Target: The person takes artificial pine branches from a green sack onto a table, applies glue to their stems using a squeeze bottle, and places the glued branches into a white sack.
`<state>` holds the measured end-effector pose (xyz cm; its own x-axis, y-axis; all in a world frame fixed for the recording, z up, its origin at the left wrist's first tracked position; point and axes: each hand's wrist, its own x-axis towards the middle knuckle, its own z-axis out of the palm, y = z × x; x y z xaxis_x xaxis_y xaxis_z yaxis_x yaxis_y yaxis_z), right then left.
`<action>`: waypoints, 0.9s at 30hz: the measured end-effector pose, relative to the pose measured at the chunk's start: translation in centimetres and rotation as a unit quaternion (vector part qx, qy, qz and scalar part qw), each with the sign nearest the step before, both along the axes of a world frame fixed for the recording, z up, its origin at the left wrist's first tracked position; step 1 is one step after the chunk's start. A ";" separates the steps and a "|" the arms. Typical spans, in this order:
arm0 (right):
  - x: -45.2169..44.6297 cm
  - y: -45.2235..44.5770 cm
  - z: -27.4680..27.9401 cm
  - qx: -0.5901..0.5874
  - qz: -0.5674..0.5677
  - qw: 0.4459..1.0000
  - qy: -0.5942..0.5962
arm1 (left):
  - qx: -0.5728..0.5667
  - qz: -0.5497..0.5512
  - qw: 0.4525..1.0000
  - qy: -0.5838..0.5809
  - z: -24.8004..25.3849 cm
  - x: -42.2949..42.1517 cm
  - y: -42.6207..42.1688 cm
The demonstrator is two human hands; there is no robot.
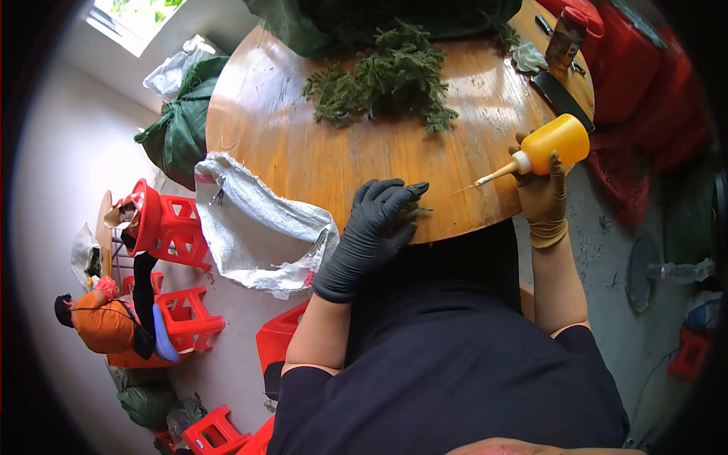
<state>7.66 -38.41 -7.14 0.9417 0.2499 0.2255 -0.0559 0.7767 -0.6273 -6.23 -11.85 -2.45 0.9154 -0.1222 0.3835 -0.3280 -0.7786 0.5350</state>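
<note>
I see the right hand (542,199) wrapped around a yellow bottle (560,142), right of the frame's middle. The left hand (373,235), mid-frame, pinches a little green sprig (418,211).

A small handcraft workshop is suggested — green sprigs (394,72) are heaped on a round wooden table (273,144), and a squeeze bottle (557,144) is held at its edge. Bulging sacks (182,125) and red plastic stools (277,334) are spread about.
</note>
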 end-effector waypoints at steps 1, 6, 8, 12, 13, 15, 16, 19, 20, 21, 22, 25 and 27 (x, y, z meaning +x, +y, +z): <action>-0.1 0.2 0.1 -0.008 -0.009 1.000 -0.007 | 0.004 0.002 1.000 -0.008 0.5 -0.4 -0.1; -0.9 1.0 0.4 -0.045 -0.034 0.998 -0.007 | -0.055 0.042 0.997 -0.037 -0.3 -1.3 1.0; -1.6 1.7 0.7 -0.061 -0.033 0.998 -0.005 | -0.088 0.055 0.994 -0.025 -1.4 -1.4 1.5; -3.3 3.8 2.0 -0.093 -0.039 0.995 -0.007 | -0.058 0.098 0.993 -0.013 -2.1 -1.2 1.8; -3.7 4.3 2.3 -0.116 -0.049 0.992 -0.018 | -0.047 0.109 0.993 -0.004 -2.0 -1.2 1.8; -4.0 5.1 2.4 -0.137 -0.054 0.989 -0.020 | -0.035 0.110 0.993 -0.002 -1.8 -1.0 1.6; -4.3 5.5 2.6 -0.142 -0.052 0.988 -0.032 | -0.022 0.111 0.994 0.001 -1.7 -1.0 1.6; -4.5 6.5 2.6 -0.156 -0.046 0.985 -0.055 | -0.022 0.115 0.993 0.006 -1.7 -1.0 1.5; -4.6 6.8 2.5 -0.162 -0.041 0.984 -0.068 | -0.024 0.117 0.993 0.006 -1.7 -1.0 1.6; -4.6 7.1 2.4 -0.163 -0.039 0.983 -0.068 | -0.023 0.115 0.993 0.003 -1.7 -1.0 1.6; -4.6 7.3 2.4 -0.165 -0.031 0.983 -0.072 | -0.022 0.113 0.993 0.000 -1.8 -1.0 1.6; -4.8 7.9 2.1 -0.168 -0.020 0.983 -0.075 | -0.009 0.106 0.994 -0.007 -2.4 -0.9 1.9; -4.8 8.0 2.1 -0.170 -0.019 0.982 -0.073 | -0.007 0.108 0.994 -0.009 -2.6 -0.9 2.0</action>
